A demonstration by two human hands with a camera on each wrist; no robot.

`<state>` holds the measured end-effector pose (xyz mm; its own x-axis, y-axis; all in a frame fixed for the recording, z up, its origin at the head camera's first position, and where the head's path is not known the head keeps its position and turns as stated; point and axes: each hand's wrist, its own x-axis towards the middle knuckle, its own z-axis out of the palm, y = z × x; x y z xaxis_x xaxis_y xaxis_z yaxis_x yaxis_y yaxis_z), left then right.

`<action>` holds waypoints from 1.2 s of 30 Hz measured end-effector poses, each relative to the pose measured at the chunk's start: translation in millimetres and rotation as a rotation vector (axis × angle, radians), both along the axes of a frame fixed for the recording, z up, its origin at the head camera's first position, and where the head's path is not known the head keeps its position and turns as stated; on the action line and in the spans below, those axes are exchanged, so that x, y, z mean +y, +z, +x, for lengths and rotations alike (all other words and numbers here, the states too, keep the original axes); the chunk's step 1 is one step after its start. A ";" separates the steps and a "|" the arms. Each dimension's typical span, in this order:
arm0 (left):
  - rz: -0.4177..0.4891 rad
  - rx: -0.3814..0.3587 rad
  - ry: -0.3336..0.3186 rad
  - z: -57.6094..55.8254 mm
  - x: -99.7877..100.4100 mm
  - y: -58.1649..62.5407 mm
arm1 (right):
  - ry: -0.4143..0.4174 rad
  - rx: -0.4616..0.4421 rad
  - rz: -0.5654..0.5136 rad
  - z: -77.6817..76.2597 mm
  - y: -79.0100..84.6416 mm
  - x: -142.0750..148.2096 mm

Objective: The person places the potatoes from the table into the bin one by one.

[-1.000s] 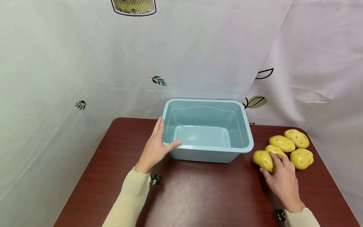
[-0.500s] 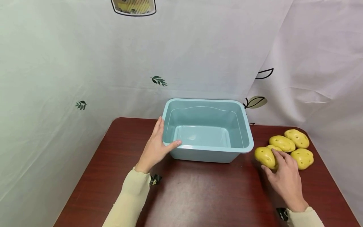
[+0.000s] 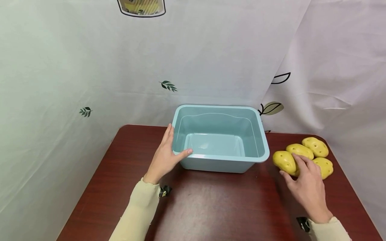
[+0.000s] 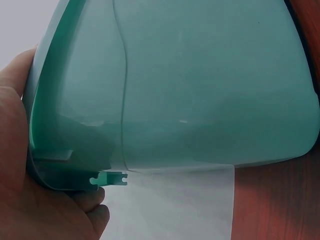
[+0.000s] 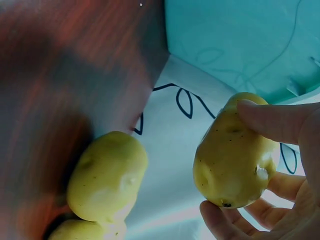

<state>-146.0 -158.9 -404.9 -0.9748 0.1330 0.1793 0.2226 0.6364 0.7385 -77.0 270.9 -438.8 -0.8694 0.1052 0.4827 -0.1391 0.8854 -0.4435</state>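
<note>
In the head view my right hand [image 3: 310,189] grips a yellow potato [image 3: 284,162] at the near left of a small potato group. The right wrist view shows that potato [image 5: 235,155] between thumb [image 5: 275,120] and fingers, seemingly lifted off the table. Another potato [image 3: 297,172] is mostly hidden behind it and the hand. My left hand [image 3: 164,155] rests on the near left corner of a light blue plastic tub [image 3: 223,162]. Its fingers lie straight along the left side, with the thumb over the front rim. Nothing lies in the tub.
More potatoes [image 3: 315,147] sit on the right side of the dark red-brown table [image 3: 211,207]. A pale printed cloth [image 3: 217,57] hangs behind and at both sides, close to the table's far edge.
My right hand has moved right and slightly away from me, carrying the potato the same way and covering more of the potato behind it. The left hand and tub stay put.
</note>
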 end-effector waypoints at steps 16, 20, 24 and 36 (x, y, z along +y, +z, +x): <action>0.010 0.002 -0.010 0.1 -1.2 -0.6 | 0.034 0.099 -0.022 -9.2 16.7 1.3; 0.015 -0.002 -0.007 0.1 -0.3 -0.3 | 0.037 0.106 -0.038 -10.4 21.5 1.0; 0.012 -0.007 0.004 0.2 0.0 -0.3 | 0.029 0.104 -0.046 -10.9 26.5 0.2; 0.011 -0.012 0.009 -0.8 -0.2 -2.9 | 0.044 0.153 -0.039 -12.4 35.6 -2.7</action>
<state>-146.8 -159.2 -407.8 -0.9781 0.1222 0.1686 0.2077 0.6300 0.7483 -89.4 268.2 -403.2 -0.7905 0.0899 0.6058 -0.2457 0.8595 -0.4482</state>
